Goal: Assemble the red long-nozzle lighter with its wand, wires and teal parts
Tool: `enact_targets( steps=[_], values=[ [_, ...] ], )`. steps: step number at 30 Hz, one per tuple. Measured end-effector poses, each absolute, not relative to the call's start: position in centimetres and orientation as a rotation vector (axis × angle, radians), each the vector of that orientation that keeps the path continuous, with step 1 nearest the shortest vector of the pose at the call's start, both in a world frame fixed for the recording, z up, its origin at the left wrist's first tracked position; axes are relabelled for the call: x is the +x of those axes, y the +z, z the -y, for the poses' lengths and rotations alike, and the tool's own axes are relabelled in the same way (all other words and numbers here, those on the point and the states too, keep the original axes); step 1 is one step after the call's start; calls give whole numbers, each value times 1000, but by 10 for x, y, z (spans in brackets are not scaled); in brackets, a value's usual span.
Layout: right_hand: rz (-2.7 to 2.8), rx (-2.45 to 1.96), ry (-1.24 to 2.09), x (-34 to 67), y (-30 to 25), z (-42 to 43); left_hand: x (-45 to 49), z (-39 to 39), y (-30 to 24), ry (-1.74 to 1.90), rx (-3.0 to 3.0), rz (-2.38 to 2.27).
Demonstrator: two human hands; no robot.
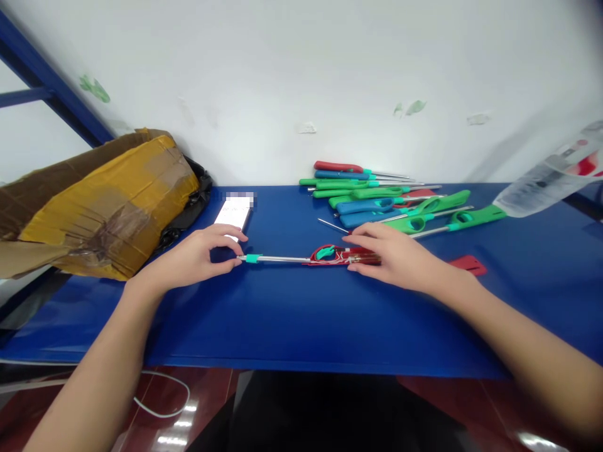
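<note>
A long-nosed utility lighter (pixel 301 258) lies across the blue table, its red handle open and showing thin wires and a teal part inside. My left hand (pixel 188 257) pinches its metal shaft near a teal collar. My right hand (pixel 396 257) grips the red handle, covering its far end. A loose red plastic piece (pixel 468 265) lies just beyond my right wrist. Several green, blue and red lighters (pixel 372 198) lie piled behind my right hand.
A white card or phone (pixel 233 213), partly blurred, lies behind my left hand. A taped cardboard box (pixel 106 210) and black plastic bag (pixel 198 194) stand at the left. A clear plastic bag (pixel 546 176) hangs in at the right, before a white wall (pixel 235 75).
</note>
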State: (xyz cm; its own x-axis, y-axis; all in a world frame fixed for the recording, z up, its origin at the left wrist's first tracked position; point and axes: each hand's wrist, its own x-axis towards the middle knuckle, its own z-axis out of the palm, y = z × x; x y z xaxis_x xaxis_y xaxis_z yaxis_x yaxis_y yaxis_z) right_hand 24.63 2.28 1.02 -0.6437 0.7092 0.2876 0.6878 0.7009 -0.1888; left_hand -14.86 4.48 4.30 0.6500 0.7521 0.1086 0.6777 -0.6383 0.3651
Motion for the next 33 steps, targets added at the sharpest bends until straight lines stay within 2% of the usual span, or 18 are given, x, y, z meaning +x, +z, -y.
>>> enact_targets(
  steps=[10, 18, 33],
  values=[
    [2621, -1068, 67, 244, 13, -23, -147, -39, 49, 607, 2486, -1082],
    [2593, -1060, -37, 247, 19, -25, -144, -33, 54, 891, 2429, -1256],
    [2519, -1109, -171, 251, 22, -27, -149, -45, 35, 573, 2633, -1208]
  ],
)
